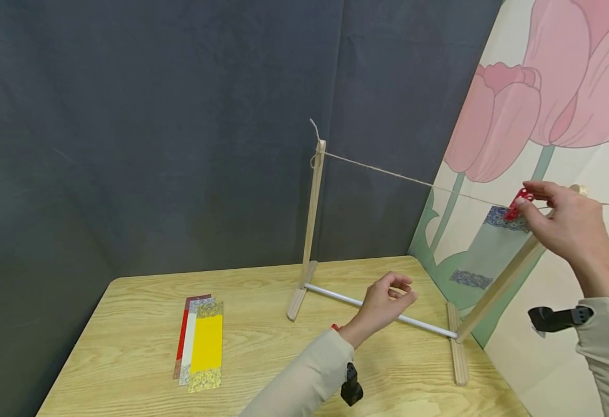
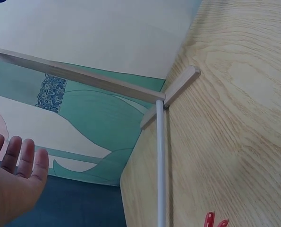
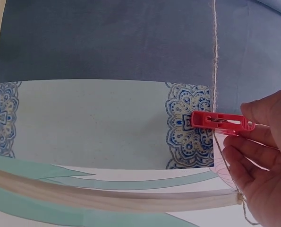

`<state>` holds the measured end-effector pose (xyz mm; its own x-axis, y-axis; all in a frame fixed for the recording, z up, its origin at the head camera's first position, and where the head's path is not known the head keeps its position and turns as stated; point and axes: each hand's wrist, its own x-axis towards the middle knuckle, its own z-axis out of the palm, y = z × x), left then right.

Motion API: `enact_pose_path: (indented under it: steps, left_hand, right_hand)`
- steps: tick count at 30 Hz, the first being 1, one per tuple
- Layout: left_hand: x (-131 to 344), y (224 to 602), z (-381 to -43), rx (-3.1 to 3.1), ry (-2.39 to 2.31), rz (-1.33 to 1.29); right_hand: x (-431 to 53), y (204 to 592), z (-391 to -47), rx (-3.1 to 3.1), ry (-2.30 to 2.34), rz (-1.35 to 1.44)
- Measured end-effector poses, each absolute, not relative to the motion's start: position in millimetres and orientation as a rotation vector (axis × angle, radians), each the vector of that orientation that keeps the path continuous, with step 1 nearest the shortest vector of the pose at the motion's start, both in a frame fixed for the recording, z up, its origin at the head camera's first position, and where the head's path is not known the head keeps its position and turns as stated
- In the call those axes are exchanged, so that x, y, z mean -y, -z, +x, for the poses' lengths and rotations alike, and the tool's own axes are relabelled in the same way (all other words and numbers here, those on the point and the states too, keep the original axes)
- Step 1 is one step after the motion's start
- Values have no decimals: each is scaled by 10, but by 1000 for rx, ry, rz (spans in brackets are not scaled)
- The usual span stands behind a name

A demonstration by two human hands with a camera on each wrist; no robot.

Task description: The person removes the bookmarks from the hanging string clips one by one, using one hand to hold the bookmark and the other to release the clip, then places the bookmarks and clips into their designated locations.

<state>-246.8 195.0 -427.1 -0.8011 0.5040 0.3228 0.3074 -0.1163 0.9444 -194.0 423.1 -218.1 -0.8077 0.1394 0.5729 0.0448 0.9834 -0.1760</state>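
My right hand [image 1: 536, 204] pinches a red clothespin [image 1: 518, 204] on a twine line [image 1: 387, 172] strung between two wooden uprights. The clothespin [image 3: 220, 121] clamps the top edge of a pale blue paper strip [image 3: 97, 123] with blue patterned ends, which hangs from the twine [image 3: 216, 56]. Lower down, my left hand [image 1: 398, 288] hovers over the frame's white base rod [image 1: 335, 296], fingers loosely curled and holding nothing. In the left wrist view its palm [image 2: 12, 179] lies open beside the rod [image 2: 160, 165].
A small stack of paper strips [image 1: 202, 341], a yellow one on top, lies on the wooden table [image 1: 127, 359] at the left. The frame's wooden feet [image 1: 458, 350] stand near the right edge. A small red piece [image 2: 215, 220] lies by the rod. A tulip poster [image 1: 560, 87] stands on the right.
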Motion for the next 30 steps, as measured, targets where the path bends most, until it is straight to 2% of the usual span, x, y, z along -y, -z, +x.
enact_pose_path:
  steps: [14,30]
  left_hand:
    - [-2132,4277,-2416,-2000,-2045,895]
    - [-2306,4204,-2389,-2033,-2030,933]
  right_hand:
    - [-4198,2253,-1940,2431,-311,-216]
    - [-4190,2158,-1979,2501,-233,-122]
